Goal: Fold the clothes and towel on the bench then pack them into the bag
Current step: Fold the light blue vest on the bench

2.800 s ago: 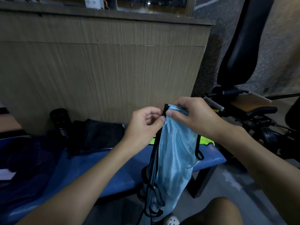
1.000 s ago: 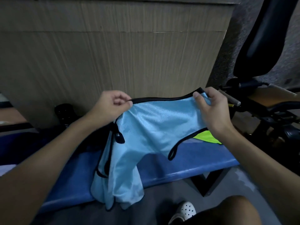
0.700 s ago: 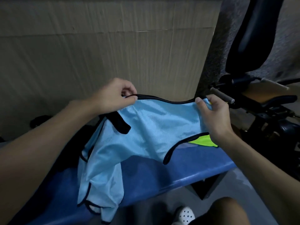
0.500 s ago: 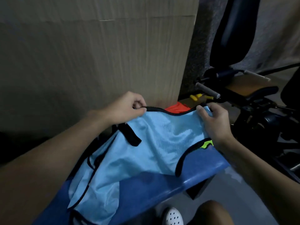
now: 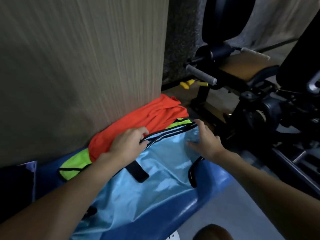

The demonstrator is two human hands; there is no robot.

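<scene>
Fingers (image 5: pixel 142 135) of the left hand (image 5: pixel 128 144) curl over the black-trimmed far edge of the light blue vest (image 5: pixel 155 187) and pinch it. The right hand (image 5: pixel 206 141) lies flat on the vest's right corner, its fingers spread and nearly straight. One fingertip touches the trim and the thumb stretches out to the left across the cloth.

Nearest the camera, a bare knee (image 5: pixel 213 232) and the toe of a white shoe (image 5: pixel 171 237) show at the bottom edge, on a grey floor. Just beyond them runs the rounded front rim of the blue bench (image 5: pixel 207 196). The vest lies spread over the bench seat, shiny and wrinkled, with a black strap across its middle and a black-edged armhole at its right. Both forearms reach in over it from the lower corners.

Behind the vest a neon yellow garment (image 5: pixel 74 165) lies on the seat, partly under an orange garment (image 5: pixel 150 118) that is bunched against the wall. A strip of the same yellow shows by the right fingertips. At the left end of the bench sits a dark shape (image 5: pixel 15 184), too dim to identify.

A wooden panel (image 5: pixel 86 66) rises straight behind the bench. To its right stands a black exercise machine (image 5: pixel 259 104) with a tan pad, a grey handle (image 5: pixel 200 74) pointing toward the bench, and a small yellow part (image 5: pixel 186 84) below it.
</scene>
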